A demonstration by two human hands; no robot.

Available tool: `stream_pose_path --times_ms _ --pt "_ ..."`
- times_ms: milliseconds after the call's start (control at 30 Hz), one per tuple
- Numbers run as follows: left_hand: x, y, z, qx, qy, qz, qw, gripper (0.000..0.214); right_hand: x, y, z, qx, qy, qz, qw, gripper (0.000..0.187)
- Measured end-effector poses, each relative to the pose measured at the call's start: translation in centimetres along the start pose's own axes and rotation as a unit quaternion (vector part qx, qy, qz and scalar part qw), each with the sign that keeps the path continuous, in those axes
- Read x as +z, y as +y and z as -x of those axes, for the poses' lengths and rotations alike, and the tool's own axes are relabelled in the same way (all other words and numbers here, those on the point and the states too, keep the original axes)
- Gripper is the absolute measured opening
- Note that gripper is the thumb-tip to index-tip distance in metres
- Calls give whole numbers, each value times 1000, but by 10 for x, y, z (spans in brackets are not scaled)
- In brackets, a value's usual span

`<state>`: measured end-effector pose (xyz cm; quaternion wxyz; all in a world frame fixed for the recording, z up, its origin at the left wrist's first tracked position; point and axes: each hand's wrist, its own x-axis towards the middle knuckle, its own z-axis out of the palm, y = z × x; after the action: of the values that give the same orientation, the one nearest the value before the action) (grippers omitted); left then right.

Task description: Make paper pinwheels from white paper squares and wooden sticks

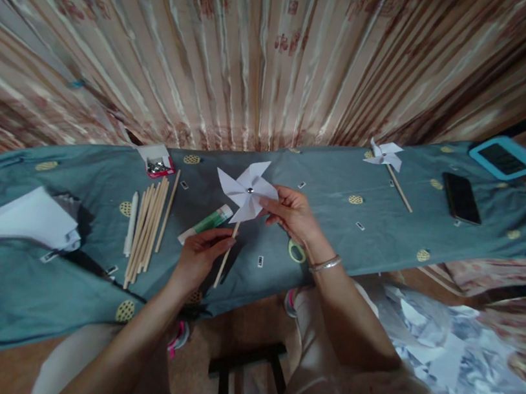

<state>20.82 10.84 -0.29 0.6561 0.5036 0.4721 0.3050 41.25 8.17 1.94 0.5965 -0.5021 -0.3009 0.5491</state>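
Note:
A white paper pinwheel [243, 199] with a silver pin at its centre is held above the table in front of me. My left hand [206, 251] pinches its wooden stick [222, 266] just below the paper blades. The fingers of my right hand [292, 214] are closed on the edge of the right-hand blade. Behind my left hand lies a green and white tube [206, 223]. Left of that, several wooden sticks [147, 229] lie side by side, with a white stick-like piece [131, 224] along their left edge.
An open box of metal pins [157, 162] stands behind the sticks. Folded white paper [27, 219] lies at far left. Another pinwheel [386, 155], a phone [461, 197] and a blue-framed tablet [504, 157] are at right. A clear bag of paper scraps [467, 376] sits below the table.

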Motion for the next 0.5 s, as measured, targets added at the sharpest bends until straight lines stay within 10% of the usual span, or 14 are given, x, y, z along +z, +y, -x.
stream_pose_path --times_ms 500 --pt "-3 -4 -4 7 9 10 1000 38 0 9 -3 20 9 -13 1000 55"
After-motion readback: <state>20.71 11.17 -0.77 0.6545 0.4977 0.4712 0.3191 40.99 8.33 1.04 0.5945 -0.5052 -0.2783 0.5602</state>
